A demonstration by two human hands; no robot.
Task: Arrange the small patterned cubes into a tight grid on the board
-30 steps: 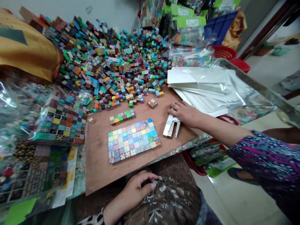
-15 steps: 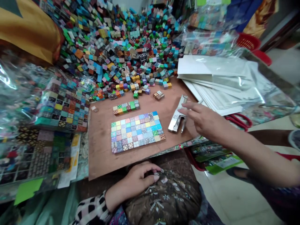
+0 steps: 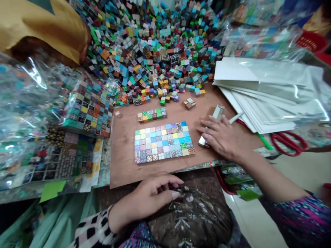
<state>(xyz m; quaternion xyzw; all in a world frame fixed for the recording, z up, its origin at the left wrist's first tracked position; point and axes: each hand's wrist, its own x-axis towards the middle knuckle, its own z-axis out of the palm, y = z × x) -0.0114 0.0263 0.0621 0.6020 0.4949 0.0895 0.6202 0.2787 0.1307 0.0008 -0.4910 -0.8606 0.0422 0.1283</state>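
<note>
My right hand [image 3: 219,137] lies palm down with fingers spread over a silver stapler [image 3: 218,112]. The stapler's middle is hidden under the hand; its two ends show. My left hand [image 3: 152,194] rests on the brown patterned cloth [image 3: 191,217] over my lap, fingers loosely bent and apart from the thumb, holding nothing. To the left of my right hand, a flat block of small patterned cubes [image 3: 162,143] sits on a brown board [image 3: 121,148]. Behind it stands a short row of joined cubes [image 3: 152,115].
A heap of loose coloured cubes [image 3: 155,51] fills the back. White sheets in clear plastic [image 3: 269,89] lie to the right, with red-handled scissors [image 3: 289,143] and a green pen [image 3: 264,141] near them. Plastic-wrapped cube blocks [image 3: 89,113] stand at the left, by a yellow bag [image 3: 49,27].
My right hand has come down and flattened over the stapler, covering more of it. The view has turned, so the table appears further right. My left hand stays on the lap.
</note>
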